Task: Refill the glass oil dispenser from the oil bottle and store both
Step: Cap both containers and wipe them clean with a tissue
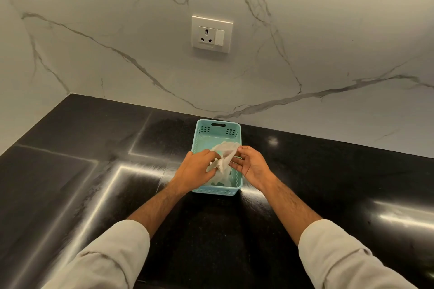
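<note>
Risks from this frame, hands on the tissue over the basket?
1. The crumpled tissue, gripped by the left hand and pinched by the right hand, may tear.
2. The light teal plastic basket may slide on the glossy black countertop; nothing steadies it.

No brand, label or number can be read anywhere. Only a short vertical stroke is seen printed on the switch [219,37], at the 12 o'clock wall.

Both hands [223,166] holding crumpled tissue [224,156], over teal basket [217,128]
</note>
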